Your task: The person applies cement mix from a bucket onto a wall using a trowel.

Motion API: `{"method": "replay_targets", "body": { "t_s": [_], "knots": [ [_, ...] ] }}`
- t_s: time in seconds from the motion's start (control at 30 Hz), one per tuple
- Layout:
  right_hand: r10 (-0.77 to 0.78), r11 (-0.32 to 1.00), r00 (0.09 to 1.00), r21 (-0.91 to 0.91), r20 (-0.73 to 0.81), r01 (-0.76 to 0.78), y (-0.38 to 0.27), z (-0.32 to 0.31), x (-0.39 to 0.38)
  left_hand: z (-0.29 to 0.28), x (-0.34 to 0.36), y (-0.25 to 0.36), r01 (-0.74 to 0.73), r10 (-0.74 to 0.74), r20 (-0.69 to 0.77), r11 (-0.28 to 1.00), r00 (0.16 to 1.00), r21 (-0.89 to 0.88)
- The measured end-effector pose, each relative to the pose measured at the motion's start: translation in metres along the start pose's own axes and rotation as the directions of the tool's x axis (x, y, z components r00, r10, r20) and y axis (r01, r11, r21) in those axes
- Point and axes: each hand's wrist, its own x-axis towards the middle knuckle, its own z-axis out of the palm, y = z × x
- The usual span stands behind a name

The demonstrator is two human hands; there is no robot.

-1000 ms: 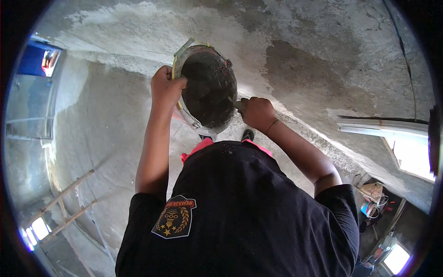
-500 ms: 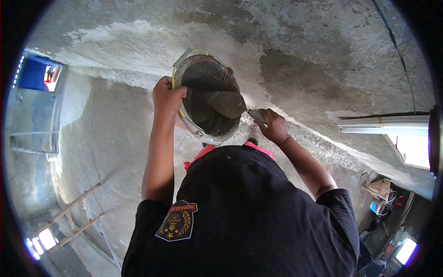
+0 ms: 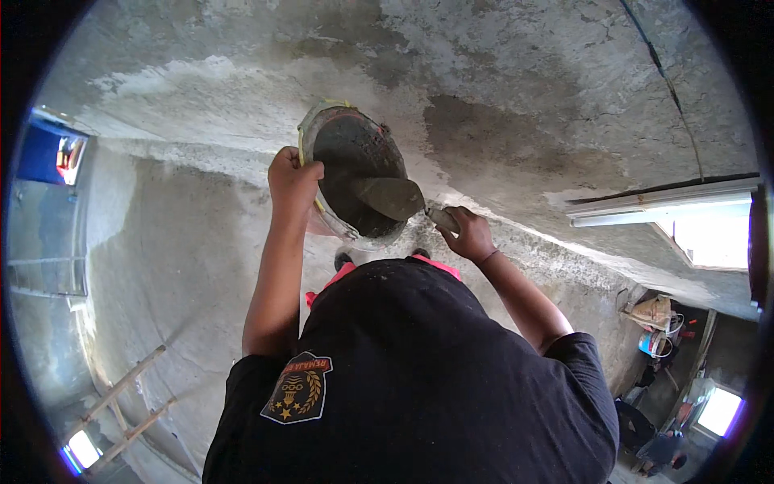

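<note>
My left hand (image 3: 295, 182) is closed on the left rim of a round bucket (image 3: 305, 139), its thumb over the edge. The bucket is held tipped, so its mouth faces me, and wet grey mortar (image 3: 355, 153) coats the inside. In my right hand (image 3: 471, 235) is the handle of a trowel (image 3: 390, 198), fingers wrapped round it. Its rounded, mortar-smeared blade lies over the bucket's mouth by the right rim. Whether the blade's tip touches the mortar, I cannot tell.
Ahead rises a grey plastered wall (image 3: 516, 56) with a darker damp patch (image 3: 484, 137) and a hanging cable (image 3: 665, 77). A window frame (image 3: 661, 211) juts at right. Wooden poles (image 3: 121, 391) stand at lower left. Buckets (image 3: 657, 344) and what looks like another person (image 3: 665, 452) are at lower right.
The trowel blade has shifted toward the near right part of the bucket's mouth. The bucket and both hands sit slightly lower in view, and the whole view has turned a little.
</note>
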Motion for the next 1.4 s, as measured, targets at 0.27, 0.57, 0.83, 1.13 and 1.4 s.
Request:
{"method": "replay_targets", "body": {
  "t_s": [0.27,0.57,0.83,1.13,1.4],
  "knots": [
    [0.101,0.993,0.989,-0.073,0.104,-0.093,0.009,0.004,-0.015,0.014,0.002,-0.018,-0.011,0.010,0.005,1.000,1.000,0.028],
    [0.190,0.978,0.978,-0.104,0.079,-0.182,0.019,-0.003,-0.009,0.022,-0.005,-0.007,0.015,-0.015,-0.010,1.000,1.000,-0.026],
    [0.233,0.967,0.969,-0.131,0.086,-0.221,0.012,-0.015,0.003,0.026,-0.002,-0.004,0.007,-0.019,-0.068,0.986,0.997,-0.164],
    [0.090,0.983,0.995,-0.159,-0.043,-0.096,0.019,-0.028,0.019,0.015,0.007,-0.007,0.066,-0.066,0.002,0.991,0.998,-0.118],
    [0.060,0.981,0.984,-0.170,-0.168,-0.089,0.019,-0.062,0.043,0.014,0.006,0.009,-0.011,0.008,-0.034,0.997,0.999,-0.083]
  ]
}}
